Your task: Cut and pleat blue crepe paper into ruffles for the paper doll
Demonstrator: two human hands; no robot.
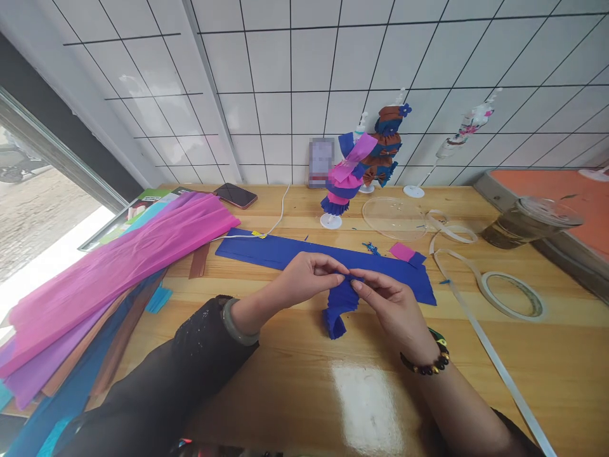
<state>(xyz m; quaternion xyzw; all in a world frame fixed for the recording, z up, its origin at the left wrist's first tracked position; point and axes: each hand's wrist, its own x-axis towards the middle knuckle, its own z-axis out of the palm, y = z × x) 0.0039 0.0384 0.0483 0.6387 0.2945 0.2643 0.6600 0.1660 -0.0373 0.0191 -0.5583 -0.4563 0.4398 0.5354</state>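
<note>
A short strip of blue crepe paper (341,303) hangs between my two hands, its lower end curled and its edges ruffled. My left hand (311,274) pinches the strip's top edge between thumb and fingers. Close beside it, fingertips nearly touching, my right hand (391,303) pinches the same edge from the other side. Behind both hands a long flat piece of blue crepe paper (271,249) lies across the table. A pink paper scrap (402,251) and a small blue scrap (417,259) rest near its right end.
Layered pink crepe paper (124,260) covers the left side. Decorated stands, one pink and blue (345,174) and one brown and blue (383,149), rise at the back. A phone (236,195), tape roll (512,296) with ribbon, clear plate (394,218) and drink cup (528,222) surround the workspace.
</note>
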